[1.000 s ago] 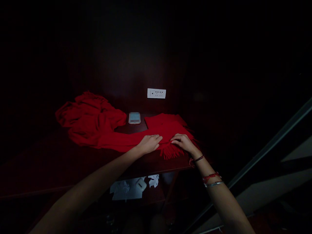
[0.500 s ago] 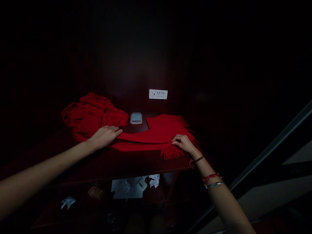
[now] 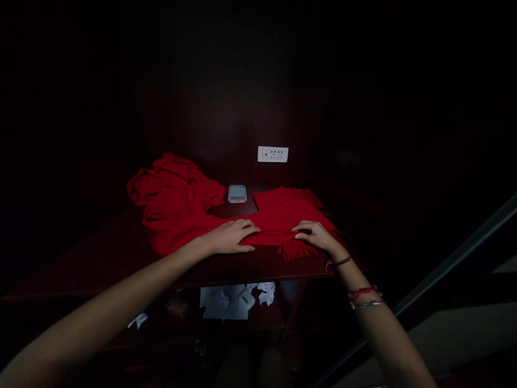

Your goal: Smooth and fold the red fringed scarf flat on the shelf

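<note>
A long red scarf (image 3: 278,213) with a fringed end lies across a dark wooden surface, its left part bunched into a loose heap. On its near edge rests my left hand (image 3: 232,236), fingers stretched and thumb apart. My right hand (image 3: 317,235) pinches the scarf's near edge close to the fringe, and a dark cord, a red band and a silver bangle circle that wrist and forearm. Behind the strip of cloth, between heap and fringed end, lies a phone (image 3: 237,194) with a lit screen.
A white wall socket (image 3: 273,154) is on the back panel. On the shelf below lie white papers (image 3: 220,307), a small white case (image 3: 246,299) and crumpled paper (image 3: 266,293). A slanted pale edge (image 3: 456,253) runs along the right side. Much of the surroundings is too dark to make out.
My left hand has slid right along the scarf's near edge, closer to my right hand, its fingers now spread. My right hand keeps its pinch near the fringe. The view has shifted slightly left.
</note>
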`<state>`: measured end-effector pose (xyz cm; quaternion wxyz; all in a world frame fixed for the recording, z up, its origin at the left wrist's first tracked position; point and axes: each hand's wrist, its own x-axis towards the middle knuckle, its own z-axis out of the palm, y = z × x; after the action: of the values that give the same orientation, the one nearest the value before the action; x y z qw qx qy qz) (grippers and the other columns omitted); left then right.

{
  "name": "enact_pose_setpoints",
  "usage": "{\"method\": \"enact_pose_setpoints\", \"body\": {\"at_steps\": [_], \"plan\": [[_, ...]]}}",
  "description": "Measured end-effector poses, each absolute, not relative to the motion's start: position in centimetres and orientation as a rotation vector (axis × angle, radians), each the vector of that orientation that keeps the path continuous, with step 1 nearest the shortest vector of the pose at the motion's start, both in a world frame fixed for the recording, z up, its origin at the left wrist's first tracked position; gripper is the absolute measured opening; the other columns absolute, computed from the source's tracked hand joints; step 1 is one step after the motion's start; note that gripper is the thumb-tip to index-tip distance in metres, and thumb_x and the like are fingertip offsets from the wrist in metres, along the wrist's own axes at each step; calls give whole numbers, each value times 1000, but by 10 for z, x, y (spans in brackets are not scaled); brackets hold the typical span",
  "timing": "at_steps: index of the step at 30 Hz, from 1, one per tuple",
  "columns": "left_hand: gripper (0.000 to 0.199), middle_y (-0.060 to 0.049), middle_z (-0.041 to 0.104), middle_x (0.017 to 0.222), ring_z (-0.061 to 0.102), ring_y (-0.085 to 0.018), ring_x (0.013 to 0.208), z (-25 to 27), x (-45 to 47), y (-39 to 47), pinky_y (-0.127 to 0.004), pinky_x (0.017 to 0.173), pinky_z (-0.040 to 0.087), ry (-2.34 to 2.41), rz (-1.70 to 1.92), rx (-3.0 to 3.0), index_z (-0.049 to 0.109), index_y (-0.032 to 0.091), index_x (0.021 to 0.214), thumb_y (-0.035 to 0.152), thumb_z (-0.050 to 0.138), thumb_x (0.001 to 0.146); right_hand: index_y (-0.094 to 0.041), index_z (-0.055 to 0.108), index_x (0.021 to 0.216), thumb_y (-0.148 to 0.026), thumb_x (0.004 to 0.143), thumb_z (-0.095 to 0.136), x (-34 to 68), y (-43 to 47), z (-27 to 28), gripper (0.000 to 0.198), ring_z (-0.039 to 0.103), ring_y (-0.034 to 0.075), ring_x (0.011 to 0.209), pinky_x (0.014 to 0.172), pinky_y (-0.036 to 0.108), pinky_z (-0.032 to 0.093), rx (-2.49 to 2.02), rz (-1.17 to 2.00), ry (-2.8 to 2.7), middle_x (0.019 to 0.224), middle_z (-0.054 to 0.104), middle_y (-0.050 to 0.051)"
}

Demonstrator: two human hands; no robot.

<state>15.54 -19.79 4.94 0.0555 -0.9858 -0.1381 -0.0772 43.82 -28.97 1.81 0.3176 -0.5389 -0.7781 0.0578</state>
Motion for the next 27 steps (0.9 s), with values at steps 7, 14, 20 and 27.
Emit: {"method": "enact_pose_setpoints", "body": {"at_steps": [7,14,20,27], "plan": [[41,-9,48,110,47,-20,99,22,217,-204,-30,78,40,-529,-323,-2915,35,20,118,16,36,78,-18,63,77,-33,76,50,434,-289,18,20,55,14,73,69,25,41,-1395,74,-2025,76,61,4],[32,-12,50,104,48,-25,95,21,253,-222,-37,77,40,-706,-463,-2816,43,15,107,24,44,76,-17,61,77,-32,78,48,433,-288,16,20,54,13,71,69,25,40,-1433,9,-1998,75,61,4],[25,-9,52,99,50,-20,92,33,242,-218,-31,73,42,-786,-417,-2725,45,17,99,8,37,77,-16,60,78,-30,78,47,436,-288,13,19,54,13,73,69,23,40,-1439,-14,-2028,78,61,4],[24,-8,49,101,48,-20,92,30,169,-185,-30,76,41,-829,-305,-2722,46,16,94,11,43,70,-17,61,77,-30,78,47,435,-287,14,19,54,13,71,67,23,40,-1438,-45,-2055,76,61,4]]}}
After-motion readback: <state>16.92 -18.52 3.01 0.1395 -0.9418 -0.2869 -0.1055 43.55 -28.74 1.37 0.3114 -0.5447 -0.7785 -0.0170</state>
